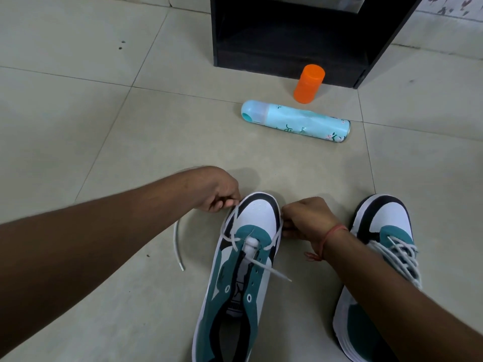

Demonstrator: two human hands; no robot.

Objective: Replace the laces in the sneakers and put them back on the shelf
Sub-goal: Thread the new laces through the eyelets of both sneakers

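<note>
The left hand and right hand each pinch the white lace beside the near sneaker on the floor. Only the bottom holes are laced. Next, pull even, then cross.

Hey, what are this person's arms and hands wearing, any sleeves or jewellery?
Both forearms are bare, with no sleeves in view. The right wrist carries a thin red thread band with a loose knotted end. The left hand and right hand show no gloves, rings or watch.

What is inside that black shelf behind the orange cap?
The black shelf compartment that shows looks bare and dark; its upper part is cut off by the frame. The orange cap hides a bit of its front edge.
</note>
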